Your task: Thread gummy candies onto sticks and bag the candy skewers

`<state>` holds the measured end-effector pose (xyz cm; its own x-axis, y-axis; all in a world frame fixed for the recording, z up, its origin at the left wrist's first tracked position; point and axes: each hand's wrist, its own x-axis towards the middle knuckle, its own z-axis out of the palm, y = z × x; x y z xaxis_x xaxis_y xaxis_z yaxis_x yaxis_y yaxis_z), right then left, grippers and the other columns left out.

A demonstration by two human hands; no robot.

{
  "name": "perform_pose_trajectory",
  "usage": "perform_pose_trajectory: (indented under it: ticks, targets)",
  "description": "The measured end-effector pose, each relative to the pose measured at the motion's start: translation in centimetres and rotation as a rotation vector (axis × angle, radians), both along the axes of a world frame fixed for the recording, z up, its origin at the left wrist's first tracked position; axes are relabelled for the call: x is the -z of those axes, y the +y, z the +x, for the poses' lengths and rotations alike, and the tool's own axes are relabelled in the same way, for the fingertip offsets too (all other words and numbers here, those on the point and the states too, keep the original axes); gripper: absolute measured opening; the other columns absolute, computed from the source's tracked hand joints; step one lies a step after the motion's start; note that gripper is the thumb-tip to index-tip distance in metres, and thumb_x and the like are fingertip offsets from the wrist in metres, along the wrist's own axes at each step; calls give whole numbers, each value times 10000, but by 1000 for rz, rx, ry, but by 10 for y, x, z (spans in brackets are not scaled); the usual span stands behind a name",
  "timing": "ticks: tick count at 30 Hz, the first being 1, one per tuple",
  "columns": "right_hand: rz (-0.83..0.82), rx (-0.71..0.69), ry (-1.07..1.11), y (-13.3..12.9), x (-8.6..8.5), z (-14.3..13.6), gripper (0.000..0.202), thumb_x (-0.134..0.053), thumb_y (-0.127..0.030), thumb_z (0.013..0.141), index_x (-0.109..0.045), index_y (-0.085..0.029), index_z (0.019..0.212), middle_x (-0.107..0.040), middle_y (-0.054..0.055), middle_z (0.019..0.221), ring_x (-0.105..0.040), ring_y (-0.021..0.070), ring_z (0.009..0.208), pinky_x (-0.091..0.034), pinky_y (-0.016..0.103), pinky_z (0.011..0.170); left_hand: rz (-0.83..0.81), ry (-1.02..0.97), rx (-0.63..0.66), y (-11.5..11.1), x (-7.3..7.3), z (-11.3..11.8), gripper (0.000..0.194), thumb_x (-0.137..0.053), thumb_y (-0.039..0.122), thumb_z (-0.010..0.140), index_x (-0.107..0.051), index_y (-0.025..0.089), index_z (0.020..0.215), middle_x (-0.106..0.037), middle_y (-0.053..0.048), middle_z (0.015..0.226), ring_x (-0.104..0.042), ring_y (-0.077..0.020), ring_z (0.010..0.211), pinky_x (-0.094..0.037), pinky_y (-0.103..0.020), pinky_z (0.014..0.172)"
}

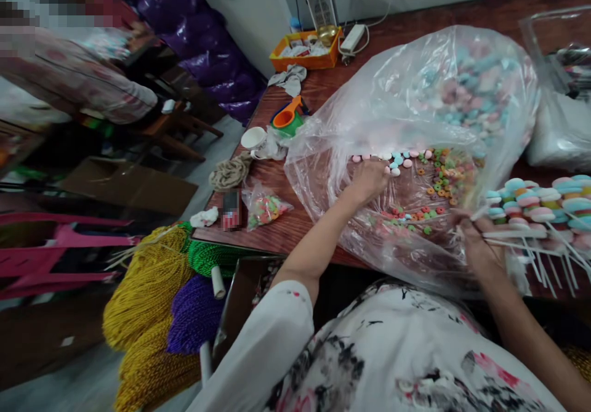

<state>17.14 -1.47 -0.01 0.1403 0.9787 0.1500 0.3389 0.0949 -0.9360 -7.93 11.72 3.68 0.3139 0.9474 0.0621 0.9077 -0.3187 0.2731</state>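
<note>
Across the desk (272, 232) lies a big plastic bag (392, 98), pastel discs (407, 163) and small rings (438, 186) spilling inside its near part. The left hand (369, 181) has its fingers down among the discs; whether they pinch one, I cannot tell. At the bag's near right edge, the right hand (482, 242) is curled beside loaded sticks (530, 202), its exact hold unclear. The discs look light and soft, best taken gently by the rim; the bag seems thin, slippery and floppy.
</note>
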Motion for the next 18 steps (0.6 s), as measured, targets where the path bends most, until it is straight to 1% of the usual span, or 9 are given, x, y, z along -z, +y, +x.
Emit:
perform_pose_trajectory:
  ticks: [2, 4, 7, 10, 12, 15, 16, 17, 18]
  targets:
    - [-72, 4, 79, 6, 10, -2, 285, -592, -450, 859, -733, -222, 954, -693, 20, 795, -622, 189, 783, -502, 349, 787, -88, 53, 2, 17, -1, 4, 279, -520, 297, 926, -722, 125, 1009, -665, -140, 1025, -613, -241, 963, -459, -355, 879]
    - [-127, 3, 137, 6, 20, -3, 311, -599, -453, 855, -733, -221, 1014, -695, 10, 754, -619, 179, 726, -515, 355, 761, -134, 47, 44, 24, 3, 7, 279, -520, 291, 923, -734, 125, 991, -658, -142, 1036, -605, -244, 968, -454, -363, 888]
    - [-166, -63, 181, 3, 25, -3, 338, -586, -456, 868, -724, -227, 1075, -711, 20, 782, -609, 171, 698, -526, 348, 710, -120, -71, 123, 16, 14, 7, 280, -525, 308, 919, -752, 163, 994, -641, -122, 1046, -572, -247, 1032, -423, -405, 977]
    - [-201, -117, 197, 1, 21, -3, 354, -570, -457, 877, -714, -228, 1106, -704, 19, 783, -541, 132, 591, -470, 290, 557, -105, -269, 158, 5, 21, -3, 237, -585, 340, 878, -770, 200, 921, -613, -104, 1121, -506, -258, 1166, -336, -460, 1089]
    - [-219, -100, 212, 1, 18, -4, 360, -566, -448, 879, -704, -216, 1117, -688, 13, 755, -446, 96, 502, -376, 256, 461, -140, -427, 92, 5, 21, -15, 207, -622, 333, 837, -765, 183, 833, -621, -91, 1092, -521, -242, 1133, -345, -443, 1083]
    - [-246, -52, 263, 1, 18, -6, 372, -578, -441, 876, -670, -203, 1146, -679, 21, 735, -362, 81, 453, -284, 253, 406, -283, -698, -103, 19, 19, -31, 253, -605, 360, 822, -739, 147, 807, -645, -48, 877, -584, -182, 905, -454, -340, 907]
    - [-257, -42, 269, 1, 19, -6, 377, -586, -440, 875, -652, -201, 1160, -685, 34, 743, -362, 87, 449, -279, 262, 400, -326, -736, -149, 25, 18, -33, 276, -584, 371, 831, -733, 139, 814, -643, -36, 815, -587, -170, 841, -466, -309, 838]
    - [-266, -33, 267, 0, 19, -7, 381, -591, -438, 877, -631, -199, 1170, -694, 53, 760, -372, 95, 447, -285, 275, 401, -341, -708, -161, 31, 18, -33, 290, -562, 368, 841, -729, 133, 809, -643, -31, 777, -587, -165, 797, -466, -293, 789]
    - [-273, -28, 258, 0, 20, -7, 375, -593, -438, 879, -612, -198, 1166, -704, 73, 780, -388, 104, 447, -296, 289, 404, -326, -627, -138, 35, 19, -31, 288, -544, 345, 847, -723, 128, 788, -650, -36, 766, -588, -167, 777, -463, -293, 772]
